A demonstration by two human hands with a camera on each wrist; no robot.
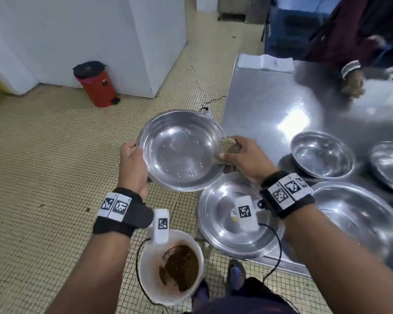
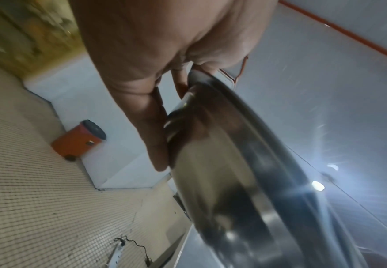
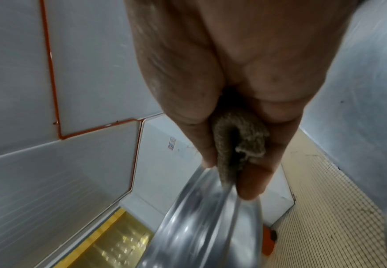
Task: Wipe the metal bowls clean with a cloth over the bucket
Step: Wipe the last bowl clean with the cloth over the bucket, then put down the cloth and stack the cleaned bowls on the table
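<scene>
My left hand grips the left rim of a shiny metal bowl, held tilted in the air beside the table corner. In the left wrist view the fingers lie along the underside of the bowl. My right hand pinches a brown-grey cloth folded over the bowl's right rim. The right wrist view shows the cloth wrapped over the rim of the bowl. A white bucket of brown dirty water stands on the floor, nearer me than the held bowl.
On the steel table sit more metal bowls: one at the corner, a big one, two further right. Another person's hand moves over the far table. A red pedal bin stands by the white wall. Cables trail across the floor.
</scene>
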